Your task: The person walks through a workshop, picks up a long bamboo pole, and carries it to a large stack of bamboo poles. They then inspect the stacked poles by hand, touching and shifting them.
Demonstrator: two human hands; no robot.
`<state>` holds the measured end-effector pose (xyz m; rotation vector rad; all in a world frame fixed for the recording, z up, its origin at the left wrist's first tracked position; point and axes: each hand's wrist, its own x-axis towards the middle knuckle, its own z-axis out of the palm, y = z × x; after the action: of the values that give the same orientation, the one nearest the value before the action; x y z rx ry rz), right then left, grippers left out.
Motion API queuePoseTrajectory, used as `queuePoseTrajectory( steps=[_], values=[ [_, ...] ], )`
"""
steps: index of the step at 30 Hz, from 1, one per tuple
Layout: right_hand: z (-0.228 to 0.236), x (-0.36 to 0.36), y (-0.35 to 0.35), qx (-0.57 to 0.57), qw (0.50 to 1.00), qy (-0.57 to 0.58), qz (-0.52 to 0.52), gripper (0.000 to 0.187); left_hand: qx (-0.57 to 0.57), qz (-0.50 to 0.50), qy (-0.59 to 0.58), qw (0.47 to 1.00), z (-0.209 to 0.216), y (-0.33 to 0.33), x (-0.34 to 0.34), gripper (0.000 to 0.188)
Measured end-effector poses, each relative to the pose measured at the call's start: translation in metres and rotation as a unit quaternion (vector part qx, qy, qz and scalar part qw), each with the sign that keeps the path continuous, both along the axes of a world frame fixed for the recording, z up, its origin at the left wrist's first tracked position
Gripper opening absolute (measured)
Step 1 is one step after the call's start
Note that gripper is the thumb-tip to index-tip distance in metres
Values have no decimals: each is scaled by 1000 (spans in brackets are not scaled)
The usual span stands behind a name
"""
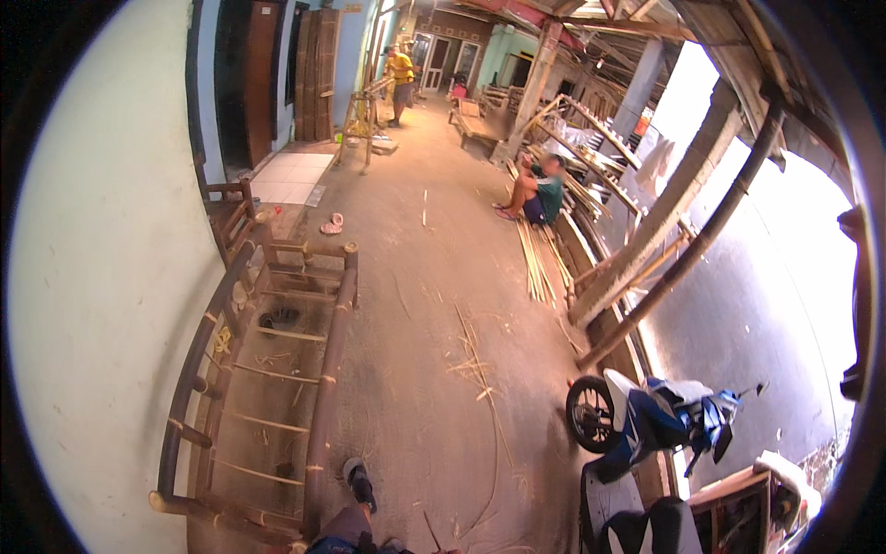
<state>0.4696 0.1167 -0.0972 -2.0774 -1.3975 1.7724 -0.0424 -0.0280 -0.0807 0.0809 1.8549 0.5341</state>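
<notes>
Neither of my hands can be made out in the head view. At the lower edge my bent leg shows, with a dark sandal (360, 485) on the foot. A thin dark stick (431, 531) pokes up from the bottom edge; what is at its lower end is cut off. Left of my foot stands a long bamboo bench frame (329, 397), with dark poles and thin pale slats (268, 422) across its open seat. Loose bamboo strips (475, 365) and shavings lie on the floor ahead of me.
A blue and white motorbike (646, 425) stands at the right. Further on, a person (546, 194) sits beside long pale bamboo strips (535, 263). Another in yellow (401, 78) stands at the back. Pink sandals (332, 223) lie beyond the frame. A slanted pole (692, 245) rises right.
</notes>
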Motion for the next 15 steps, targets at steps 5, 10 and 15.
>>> queuePoseTrajectory(
  steps=[5, 10, 15],
  values=[
    [22, -28, 103, -25, 990, 56, -126, 50, -37, -84, 45, 995, 10, 94, -23, 55],
    [57, -49, 194, 1, 961, 167, -221, 49, 47, -102, 141, 984, 47, 230, -60, 55],
    [67, -88, 310, -49, 978, 141, -146, 48, 256, 84, 87, 959, 90, 364, -112, 51]
  ],
)
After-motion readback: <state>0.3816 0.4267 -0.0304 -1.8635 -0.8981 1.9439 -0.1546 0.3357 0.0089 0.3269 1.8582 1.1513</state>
